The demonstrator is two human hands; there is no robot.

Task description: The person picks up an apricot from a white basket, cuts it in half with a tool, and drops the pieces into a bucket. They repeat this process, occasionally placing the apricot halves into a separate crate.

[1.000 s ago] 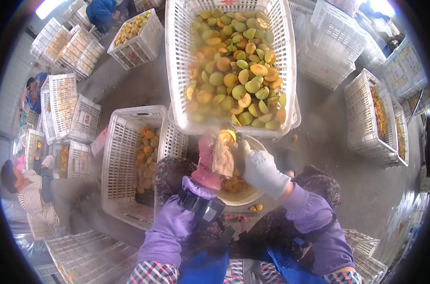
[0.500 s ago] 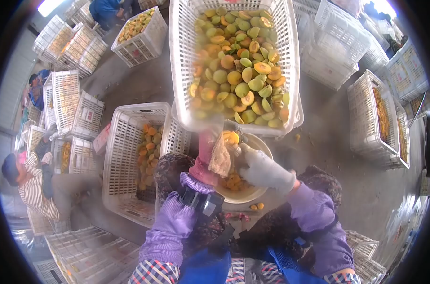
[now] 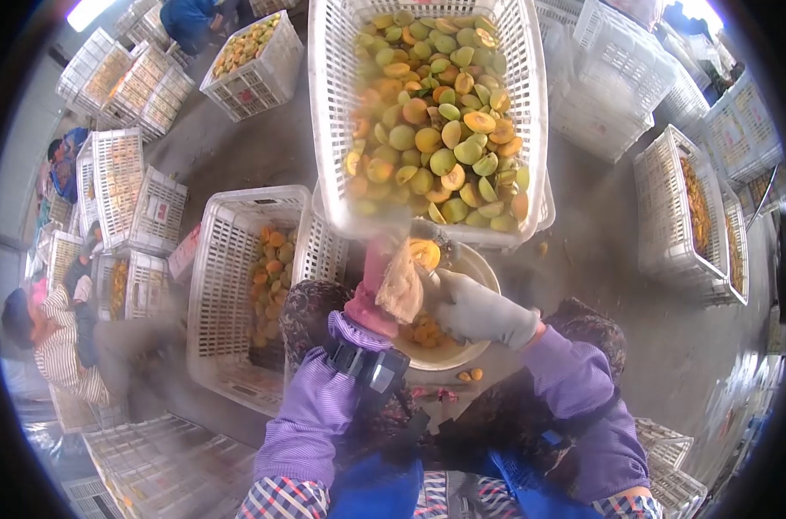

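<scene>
Apricot half [image 3: 425,253] is pinched in the pink-gloved left hand [image 3: 386,275], directly over the bowl [image 3: 486,270], likely so scraps fall in. The right hand [image 3: 479,309] curls just beside it, its grip unclear.

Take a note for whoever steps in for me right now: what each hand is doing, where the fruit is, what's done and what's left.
Left hand, pink glove: grips an opened apricot with a cloth, above the bowl.
Right hand, grey glove: pressed against that apricot; what it holds is hidden.
Done: the front crate is piled with halved fruit, and the bowl holds orange pieces.
Left: the left crate has a layer of seemingly whole fruit.
</scene>
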